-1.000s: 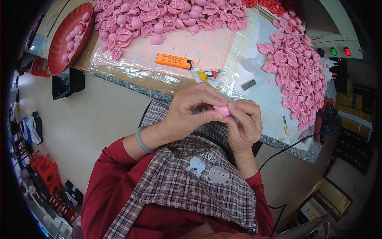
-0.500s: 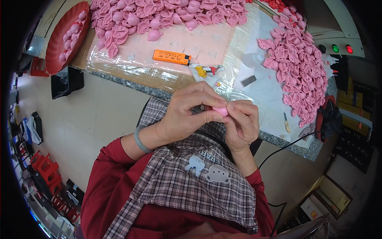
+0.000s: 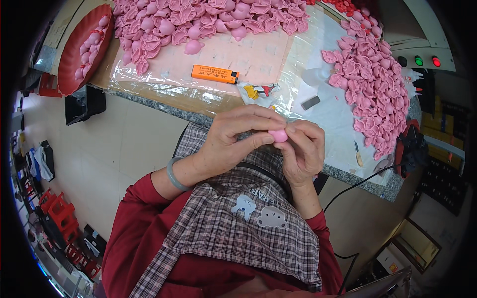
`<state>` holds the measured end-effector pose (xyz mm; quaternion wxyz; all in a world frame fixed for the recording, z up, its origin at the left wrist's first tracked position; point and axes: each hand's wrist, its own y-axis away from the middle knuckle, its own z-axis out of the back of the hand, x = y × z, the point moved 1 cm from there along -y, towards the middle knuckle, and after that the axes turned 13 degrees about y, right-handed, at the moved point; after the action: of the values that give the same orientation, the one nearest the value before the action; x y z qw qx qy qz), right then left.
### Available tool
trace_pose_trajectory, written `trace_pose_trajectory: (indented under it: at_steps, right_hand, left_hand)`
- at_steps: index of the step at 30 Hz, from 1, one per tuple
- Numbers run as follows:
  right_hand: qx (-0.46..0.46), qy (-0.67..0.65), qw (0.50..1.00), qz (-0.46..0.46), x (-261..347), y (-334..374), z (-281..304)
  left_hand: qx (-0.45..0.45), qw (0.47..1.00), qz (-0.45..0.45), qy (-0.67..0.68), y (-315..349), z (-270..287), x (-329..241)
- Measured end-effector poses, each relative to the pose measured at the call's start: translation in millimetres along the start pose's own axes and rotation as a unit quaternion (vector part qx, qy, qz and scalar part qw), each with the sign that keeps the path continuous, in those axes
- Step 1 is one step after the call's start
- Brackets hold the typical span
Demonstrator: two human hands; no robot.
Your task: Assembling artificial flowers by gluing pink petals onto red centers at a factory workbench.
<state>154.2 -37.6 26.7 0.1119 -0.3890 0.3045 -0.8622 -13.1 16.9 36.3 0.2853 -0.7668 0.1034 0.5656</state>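
Between my fingertips is a small smooth pink rounded piece [image 3: 279, 135], held above my lap just off the table's near edge. My left hand [image 3: 238, 131], with a bangle at its wrist, pinches it from the left with thumb and fingers. From the right, the thumb and fingers of my right hand [image 3: 304, 149] close on the same piece. Its underside and part of its edge are hidden by the fingers. A wide pile of pink hollow half-shell pieces [image 3: 184, 22] lies at the back of the table, and a second pile of pink shell pieces [image 3: 375, 94] spreads at the right.
An orange lighter [image 3: 214, 74] lies on the plastic-covered table [image 3: 174, 102], near a small grey block [image 3: 310, 103] and a small knife [image 3: 358, 154]. A red scalloped dish [image 3: 69, 69] holds pink pieces at the left. A black cable [image 3: 348, 187] hangs past the right corner.
My fingers have shifted slightly around the pink piece, and more of its rounded side shows. The left fingers lie straighter across its top. The things on the table have stayed put.
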Motion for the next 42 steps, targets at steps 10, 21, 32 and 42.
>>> trace_pose_trajectory:
  at_steps: [10, 21, 32, 42]
  right_hand:
    - [0.02, 0.057, 0.998, 0.013, 8.1, -0.9, -1.1]
    - [0.017, 0.058, 0.998, 0.006, 8.2, 6.0, -6.3]
    - [0.015, 0.067, 0.997, -0.025, 7.3, 9.8, -10.7]
    - [0.036, 0.086, 0.995, -0.028, 6.8, -0.2, -11.3]
  left_hand:
    - [-0.029, 0.997, -0.024, -0.07, 3.1, -1.4, -1.4]
    - [-0.048, 0.993, -0.029, -0.102, 7.4, -4.7, 0.8]
    - [-0.05, 0.993, -0.01, -0.11, 7.5, -3.7, 4.6]
    - [-0.047, 0.993, 0.022, -0.105, 2.1, -0.3, 2.6]
